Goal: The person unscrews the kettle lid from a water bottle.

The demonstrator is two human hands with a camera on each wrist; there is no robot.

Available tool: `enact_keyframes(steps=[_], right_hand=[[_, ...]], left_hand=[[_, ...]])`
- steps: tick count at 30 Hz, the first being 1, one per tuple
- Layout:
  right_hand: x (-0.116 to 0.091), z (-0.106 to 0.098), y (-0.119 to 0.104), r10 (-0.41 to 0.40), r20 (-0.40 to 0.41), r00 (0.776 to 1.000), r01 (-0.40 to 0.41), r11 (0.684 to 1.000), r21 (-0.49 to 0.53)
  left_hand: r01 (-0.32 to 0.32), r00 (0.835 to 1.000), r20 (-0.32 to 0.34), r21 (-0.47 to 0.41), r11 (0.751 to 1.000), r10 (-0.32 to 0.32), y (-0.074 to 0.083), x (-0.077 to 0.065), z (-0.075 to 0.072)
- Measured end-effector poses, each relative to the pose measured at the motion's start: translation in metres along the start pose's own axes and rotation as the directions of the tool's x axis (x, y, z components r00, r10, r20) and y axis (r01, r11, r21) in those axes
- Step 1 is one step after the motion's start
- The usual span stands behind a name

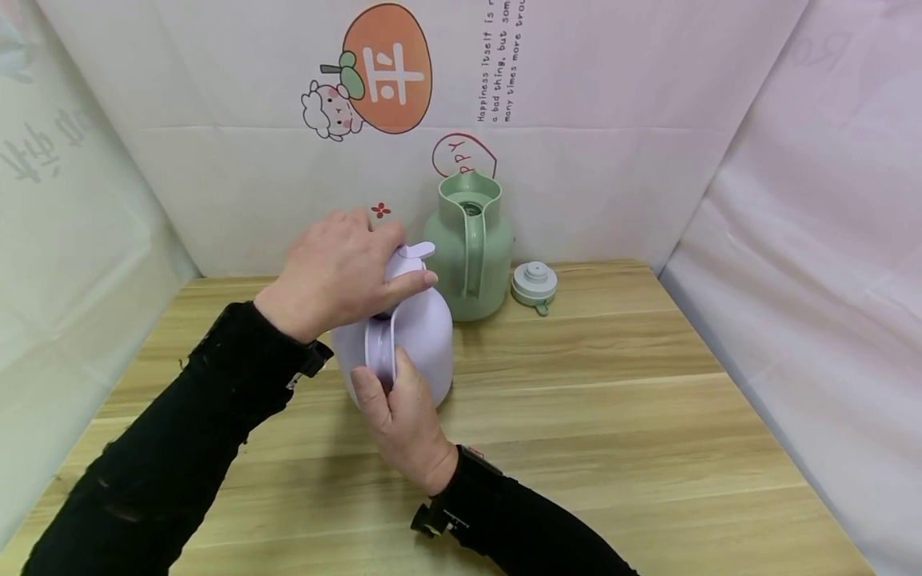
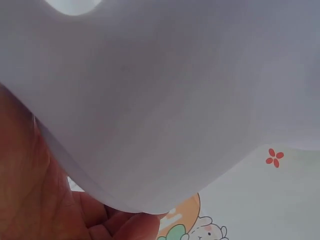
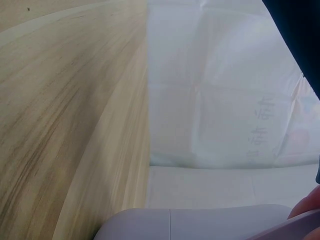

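A lavender thermos jug [image 1: 432, 344] stands on the wooden table, its handle turned toward me. At the top, my left hand [image 1: 334, 276] grips the jug's lavender lid [image 1: 406, 262], thumb along the near side; the lid's small tab sticks out to the right. Lower down, my right hand [image 1: 409, 424] holds the handle [image 1: 378, 348]. In the left wrist view the pale spout and neck of the jug [image 2: 150, 110] fill most of the picture, with left fingers [image 2: 137, 227] curled below. The right wrist view catches the jug's side [image 3: 145, 225] along its bottom edge.
Behind the lavender jug, slightly right, stands a green thermos jug [image 1: 497, 272] with its top uncovered. A grey-green stopper lid [image 1: 535, 282] lies on the table [image 1: 648, 416] beside it. Printed white cloth [image 1: 612, 160] rises behind and on both sides.
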State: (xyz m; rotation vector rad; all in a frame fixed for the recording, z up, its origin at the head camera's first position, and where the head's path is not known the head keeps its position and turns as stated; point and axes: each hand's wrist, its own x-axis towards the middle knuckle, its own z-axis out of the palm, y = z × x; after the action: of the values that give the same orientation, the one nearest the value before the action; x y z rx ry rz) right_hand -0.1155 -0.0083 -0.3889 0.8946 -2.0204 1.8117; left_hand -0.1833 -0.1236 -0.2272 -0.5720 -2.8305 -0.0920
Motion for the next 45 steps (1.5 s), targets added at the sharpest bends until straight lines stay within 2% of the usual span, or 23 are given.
enact_keyframes(steps=[6,14,18,22,26,33,45], right_hand=[[0.0,0.001,0.0,0.008,0.002,1.0,-0.008,1.0,0.003],[0.0,0.0,0.0,0.01,0.0,1.0,-0.01,1.0,-0.007],[0.0,0.001,0.0,0.006,-0.006,1.0,-0.006,1.0,-0.013],[0.001,0.001,0.0,-0.001,-0.011,1.0,0.001,1.0,-0.014],[0.002,0.001,0.0,-0.002,-0.012,1.0,0.002,1.0,-0.008],[0.002,0.001,-0.001,0.002,-0.016,1.0,-0.002,1.0,0.003],[0.003,0.0,0.0,-0.001,-0.01,1.0,0.001,1.0,0.008]], left_hand=[[-0.001,1.0,0.007,0.002,1.0,0.001,-0.003,-0.004,0.0],[-0.052,0.999,0.012,-0.011,0.999,0.052,-0.009,-0.009,0.0],[-0.105,0.994,0.032,-0.091,0.99,0.108,-0.017,-0.011,-0.002],[-0.182,0.979,0.054,-0.2,0.963,0.196,-0.024,-0.013,-0.008],[-0.215,0.965,0.096,-0.236,0.948,0.243,-0.026,-0.015,-0.013],[-0.227,0.961,0.113,-0.21,0.951,0.254,-0.026,-0.017,-0.012],[-0.229,0.965,0.088,-0.183,0.956,0.248,-0.025,-0.017,-0.009]])
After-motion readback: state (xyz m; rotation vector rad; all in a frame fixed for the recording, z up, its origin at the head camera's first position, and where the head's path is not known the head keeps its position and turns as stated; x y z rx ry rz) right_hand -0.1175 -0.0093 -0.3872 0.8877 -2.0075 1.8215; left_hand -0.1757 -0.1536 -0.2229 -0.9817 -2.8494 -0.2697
